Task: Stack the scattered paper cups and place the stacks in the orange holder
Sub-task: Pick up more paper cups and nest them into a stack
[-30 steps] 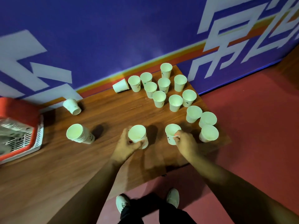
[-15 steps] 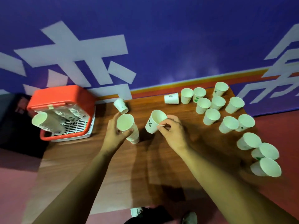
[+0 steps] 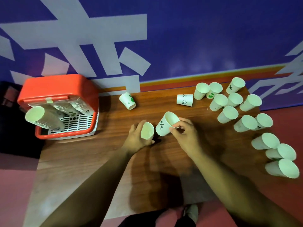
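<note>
My left hand [image 3: 136, 139] grips a short stack of white paper cups [image 3: 147, 131] just above the middle of the wooden table [image 3: 91, 161]. My right hand [image 3: 185, 135] pinches the rim of a single cup [image 3: 165, 124], tilted with its base toward the stack and almost touching it. The orange holder [image 3: 55, 89] stands at the table's left end with several cup stacks [image 3: 44, 118] lying in it. Several loose upright cups [image 3: 227, 114] crowd the right end. One upright cup [image 3: 127, 100] and one cup on its side [image 3: 185, 99] sit near the wall.
A purple wall with white signs runs behind the table. Red floor lies to the right and in front, where my shoes [image 3: 191, 212] show under the table's near edge. Three cups [image 3: 282, 167] stand close to the right edge.
My right hand has lifted a cup from the right-hand group and carried it left to the stack in my left hand. My head turned left, bringing the orange holder fully into view.
</note>
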`<action>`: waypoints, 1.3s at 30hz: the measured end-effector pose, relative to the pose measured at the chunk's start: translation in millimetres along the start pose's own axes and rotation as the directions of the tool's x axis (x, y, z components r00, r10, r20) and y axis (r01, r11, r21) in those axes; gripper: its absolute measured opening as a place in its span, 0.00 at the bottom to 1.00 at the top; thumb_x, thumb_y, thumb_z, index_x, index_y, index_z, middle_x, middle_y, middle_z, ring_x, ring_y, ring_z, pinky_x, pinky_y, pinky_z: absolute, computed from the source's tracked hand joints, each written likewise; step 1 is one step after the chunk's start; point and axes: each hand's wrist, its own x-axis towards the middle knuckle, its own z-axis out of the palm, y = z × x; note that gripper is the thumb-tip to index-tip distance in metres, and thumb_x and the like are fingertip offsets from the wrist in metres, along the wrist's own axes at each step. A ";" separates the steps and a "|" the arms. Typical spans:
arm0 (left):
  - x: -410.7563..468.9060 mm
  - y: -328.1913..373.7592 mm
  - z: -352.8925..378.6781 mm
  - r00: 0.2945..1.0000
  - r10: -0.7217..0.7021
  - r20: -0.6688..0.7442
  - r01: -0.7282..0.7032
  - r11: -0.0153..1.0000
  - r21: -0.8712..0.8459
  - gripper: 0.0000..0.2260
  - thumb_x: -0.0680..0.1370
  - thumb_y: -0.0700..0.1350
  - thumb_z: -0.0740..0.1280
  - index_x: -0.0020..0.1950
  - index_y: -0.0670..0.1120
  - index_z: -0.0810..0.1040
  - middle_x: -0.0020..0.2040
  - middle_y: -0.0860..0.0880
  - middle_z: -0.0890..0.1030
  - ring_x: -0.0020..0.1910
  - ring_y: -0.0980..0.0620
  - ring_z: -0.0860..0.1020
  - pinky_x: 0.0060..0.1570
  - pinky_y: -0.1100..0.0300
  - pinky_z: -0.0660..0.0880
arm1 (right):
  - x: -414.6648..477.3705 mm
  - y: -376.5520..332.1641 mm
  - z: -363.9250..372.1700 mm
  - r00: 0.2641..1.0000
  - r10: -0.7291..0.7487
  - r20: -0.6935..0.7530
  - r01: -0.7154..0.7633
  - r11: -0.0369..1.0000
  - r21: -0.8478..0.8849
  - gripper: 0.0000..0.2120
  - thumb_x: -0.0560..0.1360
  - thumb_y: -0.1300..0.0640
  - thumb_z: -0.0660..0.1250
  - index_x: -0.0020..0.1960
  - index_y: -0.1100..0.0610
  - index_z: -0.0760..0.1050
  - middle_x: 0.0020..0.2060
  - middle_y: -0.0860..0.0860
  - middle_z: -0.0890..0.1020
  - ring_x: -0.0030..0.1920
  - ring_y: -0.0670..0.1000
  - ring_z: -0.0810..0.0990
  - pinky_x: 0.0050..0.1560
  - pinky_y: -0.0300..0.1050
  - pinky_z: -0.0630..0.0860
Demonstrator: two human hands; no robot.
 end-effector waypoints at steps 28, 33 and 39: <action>-35.3 23.1 -45.0 0.977 0.158 0.144 -0.099 0.930 -0.354 0.28 0.67 0.55 0.80 0.64 0.56 0.76 0.60 0.53 0.81 0.60 0.53 0.80 0.58 0.56 0.78 | -4.9 -29.7 9.4 0.901 -0.019 0.432 0.035 0.999 -0.028 0.11 0.80 0.52 0.64 0.57 0.54 0.81 0.57 0.42 0.78 0.57 0.40 0.74 0.55 0.27 0.66; -45.5 59.1 -19.7 0.986 0.114 0.125 -0.029 0.840 -0.542 0.16 0.75 0.43 0.74 0.62 0.52 0.81 0.56 0.44 0.84 0.53 0.46 0.83 0.50 0.55 0.80 | -2.2 -6.7 -3.4 0.881 0.066 0.468 -0.206 0.945 0.254 0.06 0.78 0.50 0.65 0.55 0.46 0.77 0.52 0.44 0.81 0.55 0.46 0.80 0.55 0.48 0.79; -44.4 85.0 19.0 0.997 -0.018 0.076 0.062 0.766 -0.640 0.15 0.80 0.47 0.68 0.64 0.42 0.78 0.56 0.37 0.83 0.51 0.44 0.81 0.51 0.51 0.79 | 10.0 10.9 -33.4 0.837 0.180 0.516 -0.403 0.842 0.360 0.12 0.78 0.50 0.66 0.60 0.52 0.75 0.53 0.52 0.80 0.49 0.51 0.81 0.52 0.50 0.82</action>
